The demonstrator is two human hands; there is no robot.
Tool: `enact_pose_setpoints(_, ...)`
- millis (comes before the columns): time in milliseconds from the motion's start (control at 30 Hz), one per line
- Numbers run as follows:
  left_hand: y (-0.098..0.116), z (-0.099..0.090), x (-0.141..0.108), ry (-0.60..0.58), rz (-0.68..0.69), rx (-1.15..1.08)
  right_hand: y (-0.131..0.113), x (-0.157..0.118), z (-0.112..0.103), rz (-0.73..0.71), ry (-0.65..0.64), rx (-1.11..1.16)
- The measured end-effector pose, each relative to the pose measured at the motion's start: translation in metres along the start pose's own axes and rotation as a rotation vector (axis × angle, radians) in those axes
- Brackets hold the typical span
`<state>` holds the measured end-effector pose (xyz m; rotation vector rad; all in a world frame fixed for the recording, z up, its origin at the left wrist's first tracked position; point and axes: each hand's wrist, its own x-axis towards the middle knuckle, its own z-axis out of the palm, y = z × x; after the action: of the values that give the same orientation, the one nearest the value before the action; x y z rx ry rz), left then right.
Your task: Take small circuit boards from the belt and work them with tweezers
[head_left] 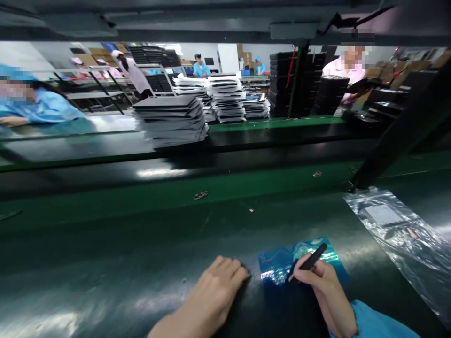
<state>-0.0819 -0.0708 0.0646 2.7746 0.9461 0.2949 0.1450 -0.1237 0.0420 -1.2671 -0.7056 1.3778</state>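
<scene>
Two bare hands work low over the dark green bench (116, 263), and the right hand (326, 287) is by far the nearer to the glossy blue film sheet (281, 265). That sheet lies flat beneath the right hand's fingers, showing past them on the left, on the far side and a little to the right. Its near edge sinks into shadow, so I cannot tell its full outline or its long axis.

Between thumb and fingers, the right hand pinches a pen-shaped tool (316, 257) with a thick black handle and a slim pale tip. The tool's long axis slants across the grip: the handle's butt sticks out on the far right side, while the tip points down and left, over the sheet and toward the left hand. Whether the tip touches the film is too fine to tell.

To the left of the sheet, with a strip of bench between, the left hand (220, 284) rests back upward with its fingers curled down. Its underside is hidden, so I cannot tell if it has hold of anything.

Beyond the right hand, farther right, lies a clear plastic bag (398, 244) bearing a white label (384, 214). Well ahead of the left hand stands a stack of grey sheets (172, 124).
</scene>
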Motion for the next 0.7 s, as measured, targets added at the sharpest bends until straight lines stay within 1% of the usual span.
enact_pose_setpoints(100, -0.025, -0.024, 0.033, 0.021, -0.052, 0.208, 0.003, 0.002, 0.001, -0.004, -0.003, 0.029)
enact_pose_setpoints(133, -0.033, -0.030, 0.046, 0.013, -0.085, 0.267, 0.003, 0.003, 0.001, -0.005, -0.005, 0.036)
enact_pose_setpoints(200, -0.049, -0.035, 0.073, 0.009, -0.118, 0.307, 0.003, 0.004, 0.001, -0.008, -0.012, 0.046)
enact_pose_setpoints(267, -0.062, -0.033, 0.099, 0.015, -0.144, 0.314, 0.002, 0.006, 0.001, -0.007, -0.024, 0.051)
enact_pose_setpoints(333, -0.074, -0.026, 0.123, 0.025, -0.169, 0.327, 0.002, 0.007, 0.000, -0.002, -0.042, 0.048)
enact_pose_setpoints(433, -0.090, -0.017, 0.151, 0.038, -0.202, 0.350, 0.004, 0.009, -0.002, 0.002, -0.058, 0.033)
enact_pose_setpoints(500, -0.100, -0.016, 0.163, 0.062, -0.230, 0.370, 0.006, 0.009, -0.003, 0.006, -0.047, 0.029)
enact_pose_setpoints(567, -0.106, -0.018, 0.167, 0.104, -0.259, 0.388, 0.006, 0.009, -0.003, 0.010, -0.032, 0.023)
enact_pose_setpoints(633, -0.107, -0.020, 0.163, 0.146, -0.273, 0.395, 0.005, 0.008, -0.003, 0.016, -0.038, 0.002)
enact_pose_setpoints(700, -0.103, -0.020, 0.150, 0.163, -0.255, 0.383, 0.003, 0.007, -0.003, 0.023, -0.048, -0.018)
